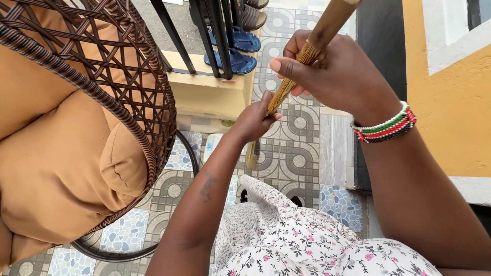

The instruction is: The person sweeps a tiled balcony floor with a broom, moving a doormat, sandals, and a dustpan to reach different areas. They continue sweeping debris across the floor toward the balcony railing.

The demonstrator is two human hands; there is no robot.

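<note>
A straw broom (286,89) with a wooden handle runs from the top of the view down toward the patterned floor. My right hand (335,69) is closed around it where the handle meets the straw, wearing a beaded bracelet (386,125) at the wrist. My left hand (254,121) grips the straw bundle lower down, arm reaching out over my floral dress (307,245). The broom's lower tip (251,156) hangs just above the tiles.
A dark wicker hanging chair (128,87) with tan cushions (56,168) fills the left, its ring base (117,253) on the tiled floor (302,158). Black railing bars (215,36) on a cream ledge stand ahead, blue sandals (235,51) behind them. An orange wall (450,112) is right.
</note>
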